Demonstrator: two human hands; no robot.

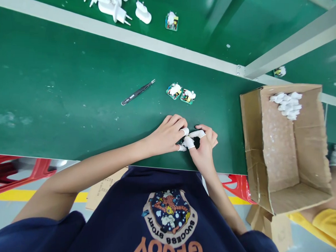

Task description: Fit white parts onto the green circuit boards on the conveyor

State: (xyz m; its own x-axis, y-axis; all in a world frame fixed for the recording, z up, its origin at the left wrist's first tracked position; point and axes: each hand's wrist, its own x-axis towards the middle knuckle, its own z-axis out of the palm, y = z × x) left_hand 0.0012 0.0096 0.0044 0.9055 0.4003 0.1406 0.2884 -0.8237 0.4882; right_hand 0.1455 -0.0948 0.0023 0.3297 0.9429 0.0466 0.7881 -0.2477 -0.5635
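Observation:
Near the bench's front edge, my left hand (171, 135) and my right hand (204, 144) meet with white finger cots on thumb and index finger. Both pinch a small circuit board (184, 142), mostly covered by the fingertips; only bits of white and dark show. Just beyond my hands lie two more circuit boards side by side, the left board (174, 90) and the right board (188, 96), each with white glue over its components. Black tweezers (138, 92) rest to their left, tips pointing away to the right.
An open cardboard box (281, 145) with several white pieces (288, 104) inside stands at the right edge. Beyond the metal rail (149, 39) are white plug adapters (110, 4), a loose plug housing (143, 11) and another board (171, 21). Part of another person (332, 218) shows at far right.

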